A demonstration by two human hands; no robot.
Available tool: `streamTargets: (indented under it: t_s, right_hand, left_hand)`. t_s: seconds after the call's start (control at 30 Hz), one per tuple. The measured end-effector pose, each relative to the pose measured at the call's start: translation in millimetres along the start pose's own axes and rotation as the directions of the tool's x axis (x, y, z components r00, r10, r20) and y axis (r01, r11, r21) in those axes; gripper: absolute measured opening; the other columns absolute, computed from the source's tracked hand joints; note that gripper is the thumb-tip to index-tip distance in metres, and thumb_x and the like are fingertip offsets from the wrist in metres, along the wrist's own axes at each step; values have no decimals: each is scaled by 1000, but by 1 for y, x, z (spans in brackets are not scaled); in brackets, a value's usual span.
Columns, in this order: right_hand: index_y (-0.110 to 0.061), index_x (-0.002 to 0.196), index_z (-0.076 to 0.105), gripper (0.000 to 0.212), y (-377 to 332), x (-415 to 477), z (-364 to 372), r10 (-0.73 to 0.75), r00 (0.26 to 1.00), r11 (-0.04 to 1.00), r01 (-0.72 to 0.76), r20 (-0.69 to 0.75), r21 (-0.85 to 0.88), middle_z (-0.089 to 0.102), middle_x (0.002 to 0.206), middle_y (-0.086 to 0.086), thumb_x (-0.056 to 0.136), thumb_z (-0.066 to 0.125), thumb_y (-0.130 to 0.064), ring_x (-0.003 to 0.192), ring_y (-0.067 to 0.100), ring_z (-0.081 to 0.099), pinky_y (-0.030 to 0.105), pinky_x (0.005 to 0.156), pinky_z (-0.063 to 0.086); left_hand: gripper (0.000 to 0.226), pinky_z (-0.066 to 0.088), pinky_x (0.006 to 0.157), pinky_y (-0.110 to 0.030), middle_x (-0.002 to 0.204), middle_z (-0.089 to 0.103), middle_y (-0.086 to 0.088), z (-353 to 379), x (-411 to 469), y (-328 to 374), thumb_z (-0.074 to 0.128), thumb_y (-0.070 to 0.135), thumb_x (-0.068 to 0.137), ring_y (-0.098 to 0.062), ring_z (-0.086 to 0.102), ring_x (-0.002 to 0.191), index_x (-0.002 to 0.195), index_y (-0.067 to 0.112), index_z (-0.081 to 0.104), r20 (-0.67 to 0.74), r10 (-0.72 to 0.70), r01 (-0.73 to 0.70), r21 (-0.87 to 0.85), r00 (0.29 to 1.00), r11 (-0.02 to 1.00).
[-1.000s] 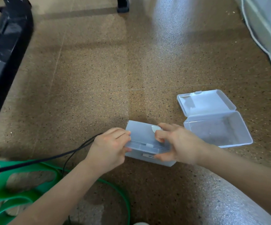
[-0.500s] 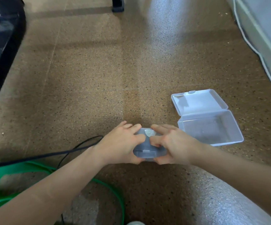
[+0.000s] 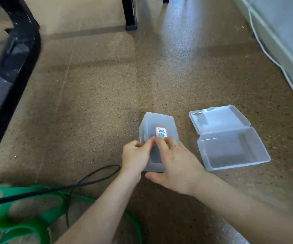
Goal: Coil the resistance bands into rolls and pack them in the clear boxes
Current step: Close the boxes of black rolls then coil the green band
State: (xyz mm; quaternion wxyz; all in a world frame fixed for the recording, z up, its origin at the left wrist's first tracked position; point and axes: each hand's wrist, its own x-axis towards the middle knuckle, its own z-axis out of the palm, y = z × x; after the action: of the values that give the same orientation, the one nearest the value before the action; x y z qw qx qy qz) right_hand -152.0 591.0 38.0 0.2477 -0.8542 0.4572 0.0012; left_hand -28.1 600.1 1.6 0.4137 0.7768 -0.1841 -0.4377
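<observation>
A small clear box (image 3: 157,120) stands on the floor in front of me with its lid tipped up and away, and a red-edged label (image 3: 160,132) shows through the lid. My left hand (image 3: 136,154) pinches the box's left edge with curled fingers. My right hand (image 3: 174,164) lies over the box's near half, fingertips at the lid's lower edge and thumb under the near wall. A second clear box (image 3: 233,150) lies open and empty to the right, its lid (image 3: 217,118) flat behind it. Green resistance bands (image 3: 24,221) sprawl loose at the lower left.
A black cord (image 3: 93,180) runs from the left edge across the bands toward my left wrist. Black furniture (image 3: 10,64) stands at the left and a black leg (image 3: 129,14) at the top. A white cable (image 3: 272,59) follows the wall at the right.
The small box was closed and squeezed between both hands. Now its lid is swung up, showing the label. My hands have shifted to its near side.
</observation>
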Motion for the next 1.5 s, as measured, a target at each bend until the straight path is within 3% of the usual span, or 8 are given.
streamTargets:
  t_s: [0.13,0.3,0.6,0.77,0.9,1.03,1.23,1.5]
  right_hand:
    - [-6,144,33,125,-11,-8,30,61,986,954,-103,-155,-283,53,131,18,44,84,-61,114,35,52,51,95,44]
    - [-10,138,40,85,5,0,35,-138,900,950,2,-414,-312,56,124,14,66,79,-36,116,31,54,48,102,31]
    - [-6,133,42,52,34,-2,18,-429,861,846,277,-274,-455,56,122,13,84,44,-24,115,33,56,52,98,46]
    - [-9,130,37,106,50,3,-4,-310,930,949,290,-197,-124,51,124,10,40,87,-31,111,31,54,43,97,46]
    - [-20,132,36,91,53,5,-25,-317,947,931,322,-58,170,40,119,-7,54,83,-30,110,12,44,23,93,38]
    - [-25,131,37,89,59,4,-23,-289,957,897,264,19,355,41,124,-9,56,85,-21,124,3,37,6,98,28]
    - [-17,138,31,99,79,8,-19,-203,974,946,169,101,277,34,129,-5,55,85,-18,119,9,40,18,102,35]
    - [-18,143,31,101,89,4,-1,-226,973,953,231,50,-197,41,136,0,59,75,-55,125,21,45,36,100,42]
  left_hand:
    - [32,47,53,-23,65,67,0,10,-11,14,76,40,75,-17,61,59,65,13,63,9,-211,209,-185,978,960]
    - [48,59,72,-41,92,74,-9,9,-18,26,65,54,78,-28,71,81,101,11,69,162,-311,337,-167,936,926]
    - [58,54,79,-36,96,71,-13,-7,-31,26,48,66,85,-24,73,71,113,15,56,268,-381,376,69,885,924]
    - [43,54,79,-32,92,70,3,-31,-43,30,54,61,83,-12,69,79,101,22,58,305,-16,-114,405,952,907]
    - [70,37,100,-28,130,27,11,-45,-40,24,78,53,65,-9,28,124,116,37,32,553,471,-695,689,687,204]
    - [82,8,120,-48,149,9,5,-45,-18,21,80,52,63,-18,6,145,117,35,21,696,340,-757,648,633,81]
    - [79,49,88,-30,121,58,0,-28,-12,11,83,56,52,-18,59,109,113,23,47,700,508,-807,590,502,-16]
    - [73,51,77,-33,98,63,-1,-10,-10,-3,78,61,47,-22,64,88,103,20,55,715,527,-805,586,459,-94]
